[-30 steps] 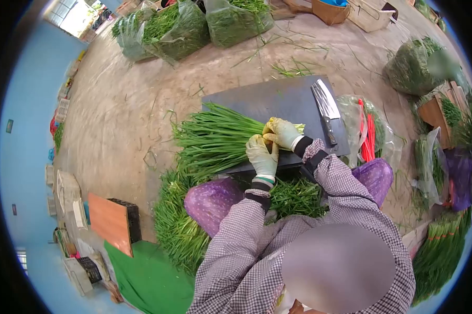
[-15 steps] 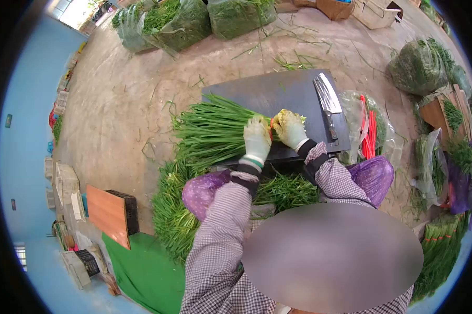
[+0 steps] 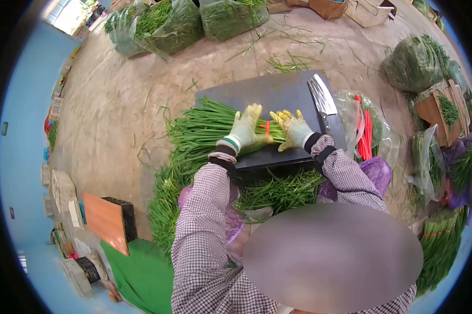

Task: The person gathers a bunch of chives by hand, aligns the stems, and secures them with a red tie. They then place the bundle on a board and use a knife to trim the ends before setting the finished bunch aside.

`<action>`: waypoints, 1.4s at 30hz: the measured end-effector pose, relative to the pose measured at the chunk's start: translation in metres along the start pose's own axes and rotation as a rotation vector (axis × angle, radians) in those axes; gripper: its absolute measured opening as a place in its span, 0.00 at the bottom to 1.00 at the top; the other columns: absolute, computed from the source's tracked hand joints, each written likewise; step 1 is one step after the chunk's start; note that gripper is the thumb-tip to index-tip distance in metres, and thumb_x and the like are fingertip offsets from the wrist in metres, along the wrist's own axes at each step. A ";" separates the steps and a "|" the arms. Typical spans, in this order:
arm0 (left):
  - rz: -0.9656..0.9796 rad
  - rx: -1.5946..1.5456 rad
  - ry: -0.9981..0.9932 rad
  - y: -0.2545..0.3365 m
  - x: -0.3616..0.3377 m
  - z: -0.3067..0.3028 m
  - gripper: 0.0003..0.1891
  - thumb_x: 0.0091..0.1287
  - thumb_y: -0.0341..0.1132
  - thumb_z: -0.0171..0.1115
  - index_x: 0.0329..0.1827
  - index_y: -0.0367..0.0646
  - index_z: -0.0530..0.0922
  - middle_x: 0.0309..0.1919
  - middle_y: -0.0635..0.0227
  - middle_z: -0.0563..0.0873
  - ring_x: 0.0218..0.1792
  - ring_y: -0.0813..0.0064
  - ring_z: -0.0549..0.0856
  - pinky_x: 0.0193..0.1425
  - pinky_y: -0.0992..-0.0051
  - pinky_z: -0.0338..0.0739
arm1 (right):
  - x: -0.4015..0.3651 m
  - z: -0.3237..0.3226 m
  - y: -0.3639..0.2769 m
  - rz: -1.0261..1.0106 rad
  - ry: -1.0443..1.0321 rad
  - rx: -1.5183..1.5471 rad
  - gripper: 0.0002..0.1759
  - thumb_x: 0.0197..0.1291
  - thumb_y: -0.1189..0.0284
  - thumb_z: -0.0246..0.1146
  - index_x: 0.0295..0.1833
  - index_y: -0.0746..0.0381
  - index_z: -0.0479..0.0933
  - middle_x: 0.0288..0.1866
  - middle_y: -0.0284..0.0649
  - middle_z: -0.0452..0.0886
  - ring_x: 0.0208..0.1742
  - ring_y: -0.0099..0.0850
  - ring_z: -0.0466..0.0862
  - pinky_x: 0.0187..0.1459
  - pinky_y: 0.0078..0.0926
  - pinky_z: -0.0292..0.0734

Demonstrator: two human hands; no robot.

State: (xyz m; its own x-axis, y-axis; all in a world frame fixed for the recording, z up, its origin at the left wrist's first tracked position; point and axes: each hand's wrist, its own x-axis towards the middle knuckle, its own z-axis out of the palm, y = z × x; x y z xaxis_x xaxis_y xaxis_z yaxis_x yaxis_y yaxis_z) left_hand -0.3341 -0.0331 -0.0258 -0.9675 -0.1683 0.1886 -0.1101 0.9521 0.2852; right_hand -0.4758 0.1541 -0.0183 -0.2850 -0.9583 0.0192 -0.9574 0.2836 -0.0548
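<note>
A bunch of long green chives (image 3: 207,128) lies across a dark board (image 3: 293,86), leaves to the left and pale stem ends to the right. A red tie (image 3: 267,127) circles it near the stem ends. My left hand (image 3: 246,128), in a pale stained glove, rests on the bunch just left of the tie, fingers stretched out and apart. My right hand (image 3: 293,128), gloved too, is at the stem ends, its fingers spread. A cleaver (image 3: 322,97) lies on the board to the right, partly beside my right wrist.
Right of the board, red strips (image 3: 365,131) lie on a clear plastic bag (image 3: 387,131). Loose greens (image 3: 280,192) are piled below the board and to its left. Bagged greens (image 3: 416,63) stand at the right and far side. An orange-brown panel (image 3: 106,222) leans at lower left.
Both hands have gone from curled around the bunch at the tie to fingers spread. My left hand has shifted left, showing the red tie. The view has shifted slightly.
</note>
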 end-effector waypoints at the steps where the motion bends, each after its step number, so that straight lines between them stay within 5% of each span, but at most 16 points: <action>1: 0.086 0.170 -0.069 0.007 -0.004 0.000 0.53 0.53 0.63 0.75 0.76 0.39 0.66 0.67 0.54 0.78 0.71 0.56 0.73 0.79 0.61 0.60 | 0.007 -0.002 0.003 0.017 -0.131 0.066 0.59 0.43 0.45 0.79 0.79 0.55 0.60 0.67 0.45 0.78 0.68 0.42 0.78 0.67 0.45 0.72; 4: -0.063 0.215 -0.404 0.015 0.011 -0.013 0.60 0.49 0.68 0.74 0.79 0.38 0.61 0.65 0.53 0.79 0.71 0.56 0.73 0.80 0.60 0.56 | 0.019 -0.013 0.006 -0.022 -0.287 0.125 0.55 0.44 0.46 0.79 0.76 0.55 0.64 0.61 0.44 0.81 0.63 0.41 0.82 0.62 0.42 0.76; 6: -0.127 0.169 -0.434 0.019 0.018 -0.029 0.58 0.49 0.65 0.76 0.78 0.37 0.63 0.63 0.50 0.80 0.67 0.55 0.76 0.75 0.58 0.64 | 0.026 -0.022 0.011 -0.078 -0.314 0.119 0.53 0.44 0.46 0.79 0.74 0.55 0.67 0.58 0.43 0.83 0.60 0.40 0.84 0.59 0.40 0.79; 10: -0.232 0.178 -0.491 0.033 0.004 -0.048 0.59 0.48 0.64 0.77 0.78 0.36 0.62 0.62 0.47 0.80 0.64 0.53 0.79 0.70 0.58 0.69 | 0.011 -0.013 0.005 -0.168 0.049 0.115 0.50 0.46 0.48 0.77 0.74 0.53 0.69 0.61 0.50 0.83 0.65 0.45 0.81 0.66 0.39 0.75; 14: -0.230 0.108 -0.384 0.006 0.003 -0.028 0.66 0.43 0.66 0.79 0.78 0.32 0.59 0.68 0.47 0.76 0.70 0.51 0.75 0.75 0.57 0.65 | -0.011 -0.005 0.049 0.089 0.456 0.493 0.52 0.51 0.49 0.76 0.77 0.60 0.64 0.67 0.50 0.78 0.66 0.45 0.79 0.67 0.42 0.73; 16: -0.140 0.046 -0.226 -0.001 0.017 -0.029 0.68 0.41 0.66 0.81 0.79 0.31 0.57 0.71 0.46 0.74 0.72 0.50 0.72 0.77 0.56 0.63 | -0.044 -0.008 0.070 0.618 0.136 0.252 0.53 0.56 0.48 0.73 0.80 0.61 0.58 0.61 0.46 0.81 0.56 0.42 0.85 0.53 0.45 0.81; 19: -0.171 0.031 -0.479 0.044 0.045 -0.028 0.70 0.41 0.66 0.82 0.81 0.34 0.53 0.74 0.46 0.69 0.76 0.51 0.67 0.78 0.55 0.61 | -0.074 0.025 0.077 0.774 0.034 -0.033 0.52 0.55 0.48 0.73 0.79 0.59 0.60 0.50 0.44 0.84 0.48 0.39 0.86 0.44 0.42 0.82; 22: -0.208 0.181 -0.612 0.083 0.055 0.000 0.73 0.41 0.64 0.83 0.83 0.38 0.47 0.77 0.51 0.66 0.76 0.54 0.68 0.77 0.52 0.65 | -0.069 0.026 0.070 0.764 -0.109 -0.046 0.52 0.54 0.48 0.74 0.79 0.57 0.60 0.49 0.44 0.84 0.46 0.39 0.87 0.44 0.40 0.83; 24: -0.279 0.263 -0.653 0.095 0.056 0.006 0.75 0.38 0.64 0.83 0.83 0.37 0.45 0.76 0.53 0.67 0.75 0.55 0.70 0.75 0.54 0.67 | -0.069 0.039 0.083 0.730 -0.025 0.134 0.47 0.57 0.60 0.72 0.80 0.57 0.60 0.52 0.49 0.83 0.46 0.43 0.88 0.44 0.42 0.84; 28: -0.347 0.307 -0.632 0.096 0.059 0.014 0.75 0.36 0.60 0.86 0.84 0.45 0.44 0.73 0.56 0.69 0.72 0.55 0.72 0.70 0.48 0.72 | -0.064 0.035 0.090 0.824 0.176 0.450 0.39 0.60 0.64 0.67 0.76 0.57 0.64 0.53 0.56 0.84 0.47 0.51 0.87 0.48 0.47 0.82; 32: -0.404 0.333 -0.645 0.092 0.067 0.026 0.57 0.38 0.56 0.87 0.73 0.45 0.67 0.66 0.60 0.76 0.65 0.55 0.80 0.63 0.50 0.77 | -0.088 0.019 0.053 0.736 0.490 0.888 0.28 0.66 0.62 0.64 0.70 0.57 0.70 0.48 0.59 0.86 0.48 0.53 0.87 0.50 0.46 0.81; 34: -0.366 0.341 -0.564 0.091 0.063 0.029 0.46 0.44 0.56 0.83 0.65 0.45 0.74 0.59 0.61 0.82 0.60 0.57 0.84 0.61 0.55 0.80 | -0.106 -0.004 0.019 0.697 0.442 1.006 0.24 0.69 0.61 0.62 0.66 0.59 0.71 0.43 0.58 0.86 0.47 0.53 0.87 0.49 0.46 0.81; 35: -0.360 0.329 -0.552 0.087 0.063 0.031 0.45 0.45 0.57 0.82 0.65 0.45 0.74 0.58 0.60 0.82 0.60 0.57 0.84 0.60 0.57 0.81 | -0.110 -0.021 0.008 0.794 0.185 1.238 0.24 0.68 0.61 0.63 0.65 0.59 0.71 0.40 0.56 0.86 0.44 0.53 0.87 0.46 0.45 0.82; 36: -0.357 0.316 -0.540 0.083 0.062 0.033 0.45 0.46 0.57 0.81 0.65 0.46 0.74 0.57 0.60 0.83 0.60 0.57 0.84 0.60 0.58 0.81 | -0.114 -0.007 0.001 0.722 0.225 1.257 0.22 0.68 0.60 0.63 0.63 0.59 0.72 0.36 0.54 0.87 0.39 0.52 0.88 0.41 0.45 0.82; 38: -0.358 0.323 -0.532 0.081 0.063 0.033 0.43 0.49 0.57 0.80 0.65 0.46 0.75 0.57 0.59 0.84 0.59 0.59 0.85 0.61 0.60 0.80 | -0.118 0.009 -0.014 0.577 0.409 0.770 0.21 0.69 0.58 0.62 0.60 0.60 0.73 0.34 0.52 0.87 0.35 0.51 0.87 0.38 0.46 0.82; 42: -0.353 0.295 -0.512 0.079 0.064 0.032 0.42 0.49 0.56 0.80 0.65 0.46 0.75 0.58 0.59 0.84 0.59 0.59 0.85 0.62 0.61 0.80 | -0.119 0.001 -0.040 0.693 0.317 0.750 0.22 0.71 0.56 0.60 0.58 0.62 0.74 0.34 0.53 0.87 0.36 0.52 0.87 0.39 0.47 0.82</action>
State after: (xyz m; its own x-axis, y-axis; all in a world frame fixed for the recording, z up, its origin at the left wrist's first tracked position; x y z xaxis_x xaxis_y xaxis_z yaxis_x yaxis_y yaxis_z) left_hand -0.4124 0.0400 -0.0213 -0.8401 -0.4085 -0.3568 -0.4254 0.9044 -0.0336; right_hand -0.4032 0.2570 -0.0196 -0.8586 -0.5126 0.0011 -0.3390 0.5661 -0.7514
